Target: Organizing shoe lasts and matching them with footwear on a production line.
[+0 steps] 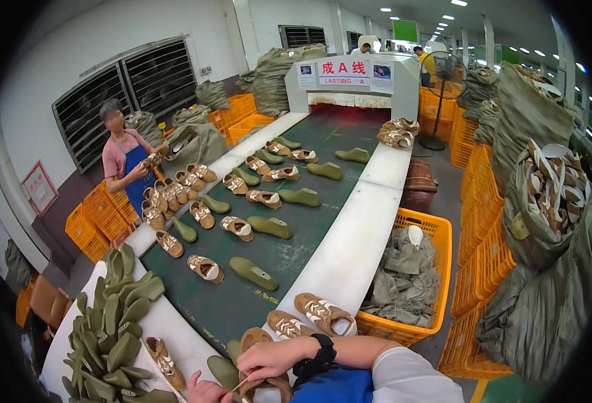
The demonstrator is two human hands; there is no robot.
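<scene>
At the near edge my right hand, with a black band on its wrist, reaches in from the right, its fingers closed on a thin tan cord. The other end runs to my left hand, whose fingers look pinched together and are partly cut off by the frame. Under my hands lies a brown shoe, partly hidden by the right one. Another brown shoe sits just beyond. An olive shoe last rests between the hands and the belt, and a brown laced shoe lies left of them.
Olive lasts are heaped at the left. Shoes and lasts line the green conveyor belt, which leads to a machine tunnel. Two shoes stand on the white right ledge. An orange crate holds sacking. A co-worker handles a shoe.
</scene>
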